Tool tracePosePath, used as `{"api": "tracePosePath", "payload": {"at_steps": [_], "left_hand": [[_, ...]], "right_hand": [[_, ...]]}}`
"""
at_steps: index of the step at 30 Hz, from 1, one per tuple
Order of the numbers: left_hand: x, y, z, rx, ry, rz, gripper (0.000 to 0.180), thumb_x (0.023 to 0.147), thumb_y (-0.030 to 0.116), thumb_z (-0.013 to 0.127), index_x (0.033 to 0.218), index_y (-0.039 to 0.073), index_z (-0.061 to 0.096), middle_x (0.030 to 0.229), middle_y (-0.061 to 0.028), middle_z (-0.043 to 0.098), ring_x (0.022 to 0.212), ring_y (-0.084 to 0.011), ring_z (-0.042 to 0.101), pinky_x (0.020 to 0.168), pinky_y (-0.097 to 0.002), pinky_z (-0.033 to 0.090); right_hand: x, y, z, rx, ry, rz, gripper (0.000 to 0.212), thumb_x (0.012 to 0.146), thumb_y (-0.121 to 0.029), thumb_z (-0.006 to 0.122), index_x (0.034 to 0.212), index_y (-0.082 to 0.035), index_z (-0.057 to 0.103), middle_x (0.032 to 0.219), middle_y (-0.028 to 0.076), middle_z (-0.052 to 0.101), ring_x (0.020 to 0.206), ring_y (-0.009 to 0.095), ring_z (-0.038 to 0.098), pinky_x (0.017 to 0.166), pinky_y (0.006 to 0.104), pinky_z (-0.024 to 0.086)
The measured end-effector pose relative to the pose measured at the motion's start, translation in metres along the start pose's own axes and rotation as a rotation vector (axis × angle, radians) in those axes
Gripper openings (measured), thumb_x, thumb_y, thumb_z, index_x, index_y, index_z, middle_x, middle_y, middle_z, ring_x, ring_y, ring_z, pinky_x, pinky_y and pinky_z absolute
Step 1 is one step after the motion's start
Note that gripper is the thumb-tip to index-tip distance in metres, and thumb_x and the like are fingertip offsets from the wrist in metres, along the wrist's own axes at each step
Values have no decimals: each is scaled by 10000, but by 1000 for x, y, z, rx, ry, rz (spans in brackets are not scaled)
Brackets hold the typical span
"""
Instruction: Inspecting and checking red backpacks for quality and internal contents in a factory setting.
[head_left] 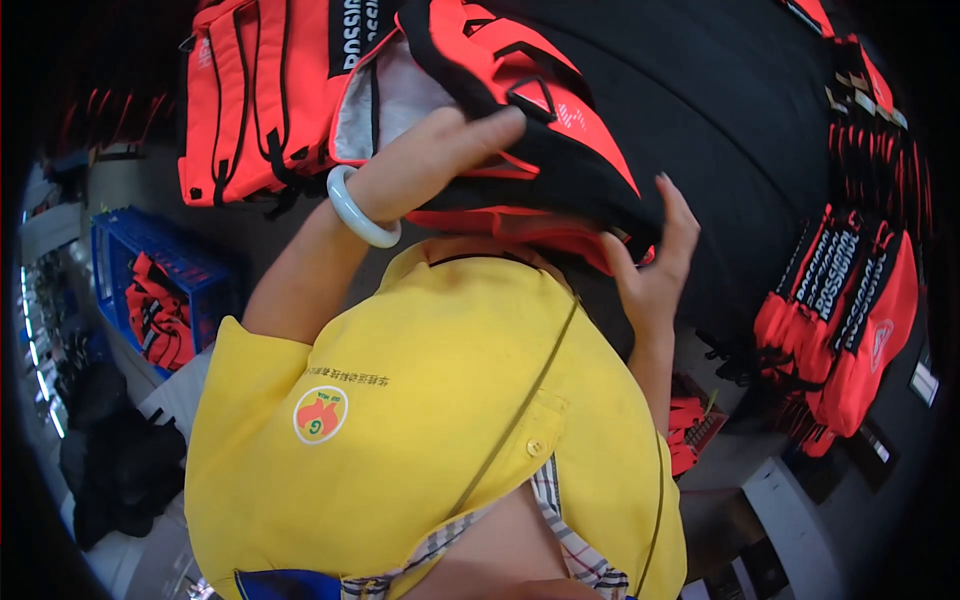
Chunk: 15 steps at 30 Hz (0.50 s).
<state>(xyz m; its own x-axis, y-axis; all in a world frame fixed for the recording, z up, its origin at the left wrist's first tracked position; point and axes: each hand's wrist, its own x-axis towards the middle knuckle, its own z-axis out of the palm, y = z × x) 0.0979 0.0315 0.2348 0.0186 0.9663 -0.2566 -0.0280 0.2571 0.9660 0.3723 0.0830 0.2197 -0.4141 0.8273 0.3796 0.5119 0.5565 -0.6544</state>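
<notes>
A bright red-orange and black bag [568, 118] lies in front of me at the table's near edge, its side partly folded over. My left hand [445, 155], with a pale bangle on the wrist, reaches across the bag's near side. Its thumb lies along the black edge, and the other fingers are mostly hidden. At the right end my right hand [660, 245] holds the bag's black corner between thumb and fingers. Beside it on the left, another red-orange bag with black straps [240, 100] lies close by, and a grey lining [400, 95] shows between the two.
The table has a black covering [720, 110]. Several red-orange bags [840, 300] are stacked at the right, with more behind them. On the left stands a blue crate [215, 275] holding red-orange and black pieces. Another pile of red-orange pieces [690, 430] lies low on the right.
</notes>
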Motion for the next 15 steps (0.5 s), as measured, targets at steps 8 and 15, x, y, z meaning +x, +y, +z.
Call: {"api": "tracePosePath", "payload": {"at_steps": [8,15], "left_hand": [[7,53,-92,684,-177,226,251,837,89,714,1034,-41,630,921,-54,656,896,-135,590,851,-288,464],[31,84,-17,618,-125,630,142,909,89,633,950,-38,585,720,-25,507,660,-76,483,606,-218,421]], "right_hand": [[-2,73,6,213,-1,307,266,826,-78,668,1078,-8,617,949,114,627,891,244,617,819,327,459],[60,-18,-46,457,56,22,338,860,-74,574,1192,-11,582,1115,113,621,1081,192,571,946,302,411]]}}
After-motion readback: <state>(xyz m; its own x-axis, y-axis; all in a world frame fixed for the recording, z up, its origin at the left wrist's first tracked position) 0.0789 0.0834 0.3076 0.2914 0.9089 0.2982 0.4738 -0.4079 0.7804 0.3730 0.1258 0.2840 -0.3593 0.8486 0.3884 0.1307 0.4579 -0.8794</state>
